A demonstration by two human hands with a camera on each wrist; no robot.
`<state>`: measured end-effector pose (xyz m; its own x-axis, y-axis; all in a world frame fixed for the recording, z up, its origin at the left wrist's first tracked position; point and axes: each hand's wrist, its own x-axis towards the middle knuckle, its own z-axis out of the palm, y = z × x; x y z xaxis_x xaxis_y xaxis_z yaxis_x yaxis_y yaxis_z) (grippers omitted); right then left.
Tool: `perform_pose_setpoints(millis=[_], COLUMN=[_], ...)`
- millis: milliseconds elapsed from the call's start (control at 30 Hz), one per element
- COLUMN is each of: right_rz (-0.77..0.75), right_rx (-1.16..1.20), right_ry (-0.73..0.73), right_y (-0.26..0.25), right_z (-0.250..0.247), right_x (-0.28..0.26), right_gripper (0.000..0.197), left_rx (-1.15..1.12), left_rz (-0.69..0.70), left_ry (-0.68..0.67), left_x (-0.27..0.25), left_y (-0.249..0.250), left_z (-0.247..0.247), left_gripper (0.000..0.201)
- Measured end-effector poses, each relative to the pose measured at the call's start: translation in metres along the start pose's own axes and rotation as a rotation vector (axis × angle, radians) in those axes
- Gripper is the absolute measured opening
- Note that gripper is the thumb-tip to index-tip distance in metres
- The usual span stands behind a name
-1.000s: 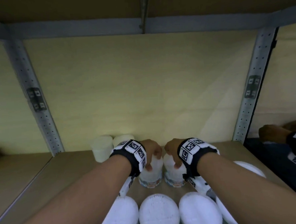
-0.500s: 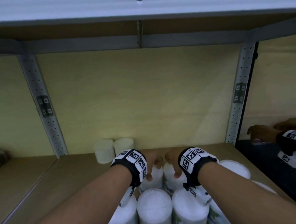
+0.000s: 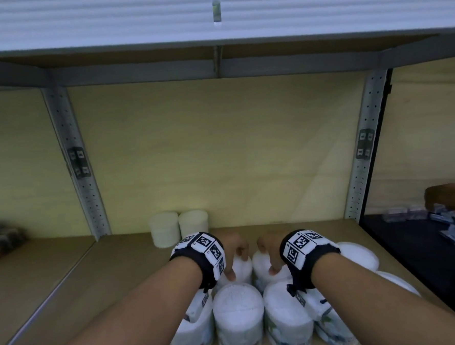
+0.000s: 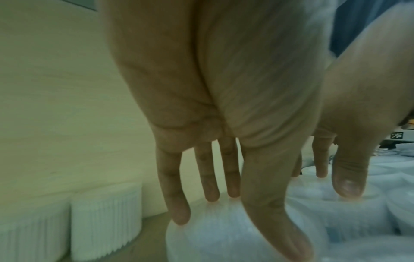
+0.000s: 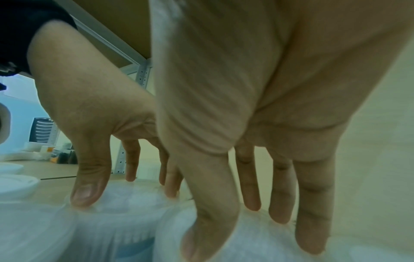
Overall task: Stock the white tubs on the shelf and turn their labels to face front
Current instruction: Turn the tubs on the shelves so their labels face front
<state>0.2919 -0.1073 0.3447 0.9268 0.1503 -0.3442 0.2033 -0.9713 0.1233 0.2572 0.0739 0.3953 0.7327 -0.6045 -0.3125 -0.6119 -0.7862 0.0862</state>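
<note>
Our left hand and right hand still gripped one white tub each atop, mid-shelf behind the near row; only our view rose, so label-turning continued.

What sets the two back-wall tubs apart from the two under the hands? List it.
The back pair stands untouched by the wall; the middle pair sits farther forward, gripped from above by the left hand and right hand. The back pair looks cream and ribbed; the middle pair bluish white. All stand upright.
</note>
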Motion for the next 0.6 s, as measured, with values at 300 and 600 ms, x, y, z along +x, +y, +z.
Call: perform_pose_setpoints(millis=[300, 600], right_rz=[0.007, -0.02], right_rx=[0.156, 0.246], right_ry=[-0.037, 0.141], right_y=[-0.012, -0.035], right_z=[-0.03, -0.068], right_x=[-0.05, -0.037], right_gripper=[0.059, 0.035], left_rx=[-0.115, -0.166], left_rz=[-0.038, -0.231], left_ry=[0.057, 0.175], left_x=[-0.011, -0.029], left_y=[-0.006, -0.075], left_z=[-0.004, -0.019], left_gripper=[0.051, 0.042])
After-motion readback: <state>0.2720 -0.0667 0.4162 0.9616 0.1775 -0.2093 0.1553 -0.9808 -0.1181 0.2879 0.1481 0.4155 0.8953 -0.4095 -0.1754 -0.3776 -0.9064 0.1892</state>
